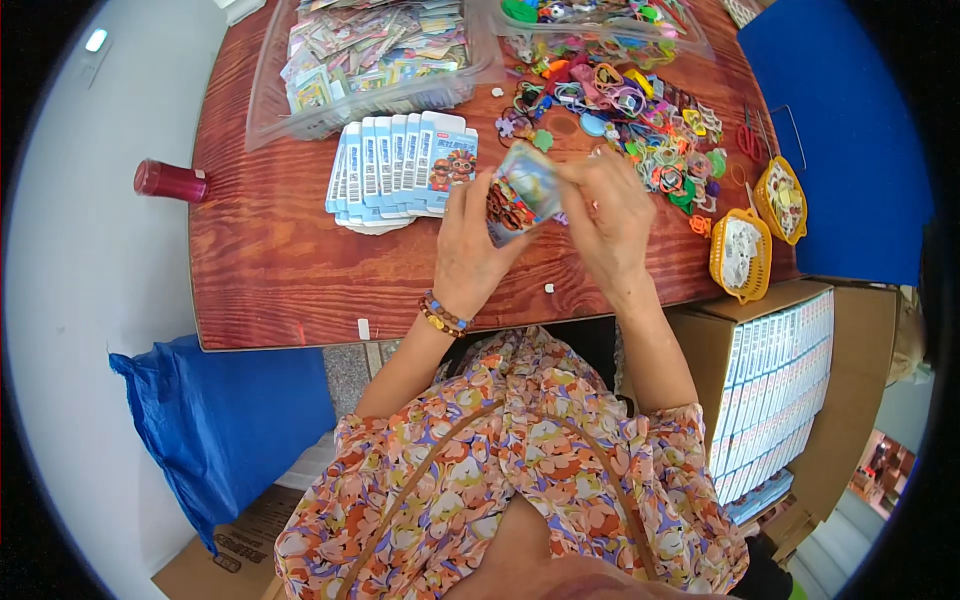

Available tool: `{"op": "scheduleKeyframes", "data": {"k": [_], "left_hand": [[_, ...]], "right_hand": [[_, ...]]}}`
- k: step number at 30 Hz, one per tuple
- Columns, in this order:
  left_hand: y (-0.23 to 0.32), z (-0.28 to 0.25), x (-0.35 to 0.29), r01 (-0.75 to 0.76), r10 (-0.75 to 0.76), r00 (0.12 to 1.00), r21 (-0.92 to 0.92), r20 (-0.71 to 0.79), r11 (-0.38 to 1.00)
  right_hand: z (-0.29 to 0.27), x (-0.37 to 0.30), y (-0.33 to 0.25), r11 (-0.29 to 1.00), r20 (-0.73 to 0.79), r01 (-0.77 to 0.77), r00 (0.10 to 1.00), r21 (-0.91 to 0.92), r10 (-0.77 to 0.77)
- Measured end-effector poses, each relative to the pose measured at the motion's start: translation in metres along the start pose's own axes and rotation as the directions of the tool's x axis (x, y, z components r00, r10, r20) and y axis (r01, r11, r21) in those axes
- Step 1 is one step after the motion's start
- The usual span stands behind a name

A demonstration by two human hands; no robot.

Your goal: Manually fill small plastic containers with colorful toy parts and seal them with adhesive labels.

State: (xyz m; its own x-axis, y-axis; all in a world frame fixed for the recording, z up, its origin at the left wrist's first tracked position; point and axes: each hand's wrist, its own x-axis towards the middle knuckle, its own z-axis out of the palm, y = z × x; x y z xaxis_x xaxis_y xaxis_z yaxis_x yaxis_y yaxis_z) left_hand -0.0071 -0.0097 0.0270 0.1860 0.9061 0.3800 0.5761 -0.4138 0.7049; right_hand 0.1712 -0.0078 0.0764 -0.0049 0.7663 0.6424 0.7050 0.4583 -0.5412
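My left hand (468, 248) is closed around a small printed box (508, 218) with a cartoon picture, held tilted above the table. A shiny, card-like packet (532, 178) stands at the box's upper end; whether it is partly inside is hidden. My right hand (612, 212) pinches the packet's right edge. Just left of my hands, a fanned row of flat light-blue boxes (385, 172) lies on the wooden table (290, 270). Right of my fingers spreads a heap of colourful hair ties and small trinkets (665, 145).
A clear plastic bin (270, 110) of wrapped cards stands at the back, beside another bin (690, 40) of trinkets. Two yellow baskets (760, 270) and red-handled scissors (748, 140) are at right. A red jar (172, 181) lies left. An open carton (700, 350) of boxes stands lower right.
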Motion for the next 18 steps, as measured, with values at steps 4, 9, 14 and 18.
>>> {"op": "scheduleKeyframes", "data": {"k": [4,9,14,18], "left_hand": [[-0.006,-0.002,0.007,0.029,-0.029,1.000,0.003,-0.005,1.000],[-0.012,-0.008,0.002,0.003,-0.004,1.000,0.102,0.007,0.995],[-0.017,-0.012,-0.013,0.096,-0.105,0.984,0.064,0.141,0.993],[-0.018,-0.021,-0.023,0.144,-0.154,0.975,0.071,0.162,0.987]], "right_hand": [[-0.001,-0.005,0.002,0.984,0.124,0.103,0.989,-0.144,-0.086],[0.009,-0.002,0.032,0.977,0.002,-0.198,0.980,0.080,0.198],[0.057,0.005,0.110,0.927,0.307,-0.376,0.881,-0.012,0.361],[0.087,0.032,0.104,0.855,0.368,-0.482,0.772,-0.192,0.518]]}}
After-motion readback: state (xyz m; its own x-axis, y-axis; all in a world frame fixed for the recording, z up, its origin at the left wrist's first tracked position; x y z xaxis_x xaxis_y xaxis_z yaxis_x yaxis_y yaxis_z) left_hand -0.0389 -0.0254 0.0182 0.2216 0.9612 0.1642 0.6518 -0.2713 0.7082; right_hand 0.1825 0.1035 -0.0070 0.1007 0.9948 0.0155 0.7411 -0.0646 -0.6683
